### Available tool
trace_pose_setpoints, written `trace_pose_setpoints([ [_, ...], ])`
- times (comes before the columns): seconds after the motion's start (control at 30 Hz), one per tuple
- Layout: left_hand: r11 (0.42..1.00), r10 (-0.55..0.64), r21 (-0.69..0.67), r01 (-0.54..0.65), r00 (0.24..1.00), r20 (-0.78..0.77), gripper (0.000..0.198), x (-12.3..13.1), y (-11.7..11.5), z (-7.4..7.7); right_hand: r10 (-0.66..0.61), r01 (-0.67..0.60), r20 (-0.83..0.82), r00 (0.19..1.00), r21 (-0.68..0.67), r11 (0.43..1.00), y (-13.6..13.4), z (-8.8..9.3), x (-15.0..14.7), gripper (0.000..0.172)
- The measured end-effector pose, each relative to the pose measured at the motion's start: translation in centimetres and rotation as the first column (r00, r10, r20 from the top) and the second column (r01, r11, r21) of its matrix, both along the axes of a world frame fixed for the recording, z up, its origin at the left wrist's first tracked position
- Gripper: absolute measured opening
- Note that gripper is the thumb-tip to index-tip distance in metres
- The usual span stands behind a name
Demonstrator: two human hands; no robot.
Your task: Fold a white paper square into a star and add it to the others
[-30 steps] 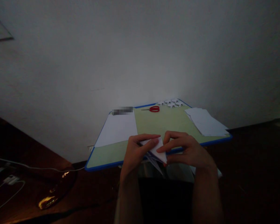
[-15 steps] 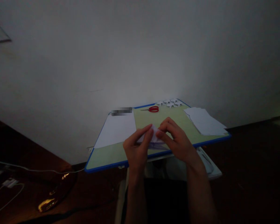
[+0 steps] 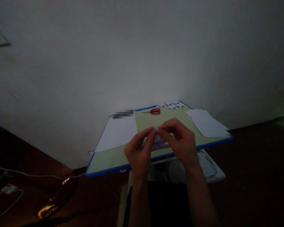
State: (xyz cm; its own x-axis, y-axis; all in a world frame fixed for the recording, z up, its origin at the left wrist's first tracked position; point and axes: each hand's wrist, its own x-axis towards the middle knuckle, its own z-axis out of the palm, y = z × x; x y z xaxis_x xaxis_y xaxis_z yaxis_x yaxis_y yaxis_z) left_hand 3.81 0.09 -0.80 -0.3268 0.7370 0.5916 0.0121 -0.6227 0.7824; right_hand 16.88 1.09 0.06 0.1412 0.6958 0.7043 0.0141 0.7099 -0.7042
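Note:
A small folded piece of white paper [image 3: 158,137] is held up over the near edge of the green tabletop [image 3: 109,161]. My left hand [image 3: 139,151] pinches its top from the left, thumb against forefinger. From the other side my right hand [image 3: 181,142] pinches the same peak, so the fingertips of both hands meet there. The fingers hide part of the paper's folds; its lower part shows between and below the hands.
Red-handled scissors [image 3: 155,111] lie at the back of the table. Several small folded paper shapes [image 3: 172,104] sit in the far right corner. Loose white sheets [image 3: 207,123] are stacked at right, and a large white sheet [image 3: 118,132] lies at left. A cable [image 3: 42,175] runs off left.
My right hand's fingertips have moved left to the paper's peak, meeting those of my left hand. The paper's top now looks pinched together between them.

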Motion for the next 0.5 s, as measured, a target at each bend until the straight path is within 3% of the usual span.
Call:
trace_pose_setpoints([
  [0.33,0.994,-0.09,0.069,0.086,0.994,0.056,0.01,-0.55,0.39,-0.4,-0.028,0.017,0.071,0.997,0.152,0.988,0.14,-0.41,0.37,0.011],
  [0.5,0.987,-0.154,0.052,0.151,0.987,0.053,0.018,-0.87,0.24,-0.34,-0.06,0.044,0.088,0.994,0.172,0.984,-0.08,-0.46,0.29,0.017],
])
